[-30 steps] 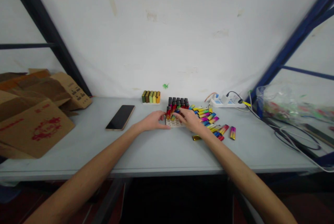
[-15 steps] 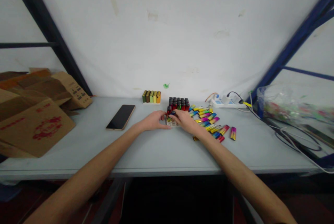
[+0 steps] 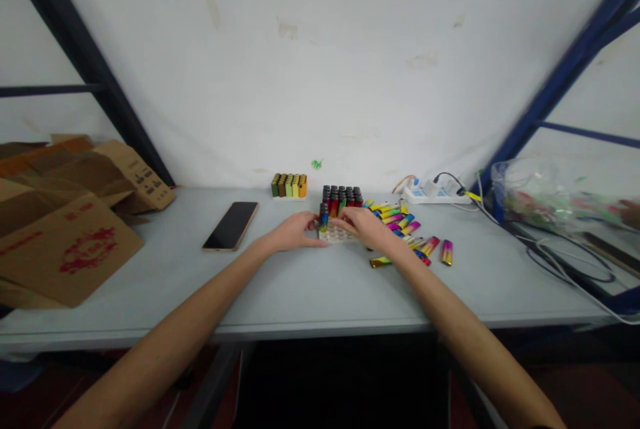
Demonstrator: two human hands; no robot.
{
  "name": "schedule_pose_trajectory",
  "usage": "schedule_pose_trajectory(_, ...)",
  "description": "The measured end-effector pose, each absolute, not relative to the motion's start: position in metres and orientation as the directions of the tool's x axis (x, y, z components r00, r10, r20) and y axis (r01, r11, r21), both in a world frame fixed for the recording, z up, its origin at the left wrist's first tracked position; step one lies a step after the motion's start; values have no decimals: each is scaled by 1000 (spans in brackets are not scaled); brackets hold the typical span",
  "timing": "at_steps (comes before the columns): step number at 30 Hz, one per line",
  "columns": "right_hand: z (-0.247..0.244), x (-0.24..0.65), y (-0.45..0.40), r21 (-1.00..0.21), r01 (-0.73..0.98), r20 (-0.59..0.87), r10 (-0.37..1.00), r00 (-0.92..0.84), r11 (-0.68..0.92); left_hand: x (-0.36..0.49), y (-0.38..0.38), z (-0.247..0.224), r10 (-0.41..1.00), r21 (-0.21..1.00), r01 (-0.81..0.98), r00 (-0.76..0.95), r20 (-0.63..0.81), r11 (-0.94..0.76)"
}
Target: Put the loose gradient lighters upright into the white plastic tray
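On the table a white tray with round holes [image 3: 338, 236] carries upright, lighter-shaped sticks with black tops [image 3: 342, 197] in its rear rows. A blue and yellow stick [image 3: 324, 221] stands at its front left. My left hand [image 3: 296, 230] holds the tray's left side, thumb along the front corner and fingers at the side edge. Over the bare holes is my right hand [image 3: 361, 224], fingers bent and apart from the standing stick; nothing shows in them. Beside it, to the right, lies a loose pile of shiny multicoloured sticks [image 3: 405, 224].
Behind stands a block of green-to-yellow sticks [image 3: 289, 186]. A phone [image 3: 231, 226] lies left of my hands, and opened cardboard boxes [image 3: 75, 236] sit at the far left. A power strip [image 3: 435, 196] with cables is at the back right, near a clear plastic bag [image 3: 535, 192].
My right hand has let go of a stick at the tray's front left and moved right. The blue and yellow stick now shows there. My left hand stays at the tray.
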State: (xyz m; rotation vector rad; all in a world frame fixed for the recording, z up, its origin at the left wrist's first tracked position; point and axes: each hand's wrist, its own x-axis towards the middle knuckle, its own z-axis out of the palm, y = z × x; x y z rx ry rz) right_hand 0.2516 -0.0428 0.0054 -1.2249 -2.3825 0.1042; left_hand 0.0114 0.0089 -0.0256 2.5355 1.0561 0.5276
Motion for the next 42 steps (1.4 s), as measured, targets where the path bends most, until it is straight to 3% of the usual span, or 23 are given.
schedule_pose_trajectory(6, 22, 318, -63, -392, 748, 219, 844, -489, 535, 12, 10, -26, 724, 437, 603, 664, 188, -667)
schedule_pose_trajectory(13, 9, 343, -80, -337, 776, 190, 846, -498, 533, 11, 10, -26, 733, 457, 605, 657, 177, -652)
schedule_pose_trajectory(19, -1, 313, -83, -128, 918, 159, 921, -355, 376, 11, 10, -27, 730, 432, 612, 656, 192, -663)
schedule_pose_trajectory(26, 3, 295, -81, 5, 983, 26, 982, -186, 186, 11, 8, -26, 725, 434, 606, 663, 188, -667)
schedule_pose_trajectory(31, 12, 280, -81, 127, 992, 38, 999, 20, -24, 11, 9, -25, 728, 434, 612, 663, 176, -662)
schedule_pose_trajectory(38, 11, 287, -78, 103, 995, 25, 1000, -1, -1, 11, 9, -26, 725, 420, 613, 661, 191, -670)
schedule_pose_trajectory(42, 9, 303, -72, -25, 1000, 164, 986, 2, 2, 11, 9, -27, 725, 427, 609, 660, 195, -669)
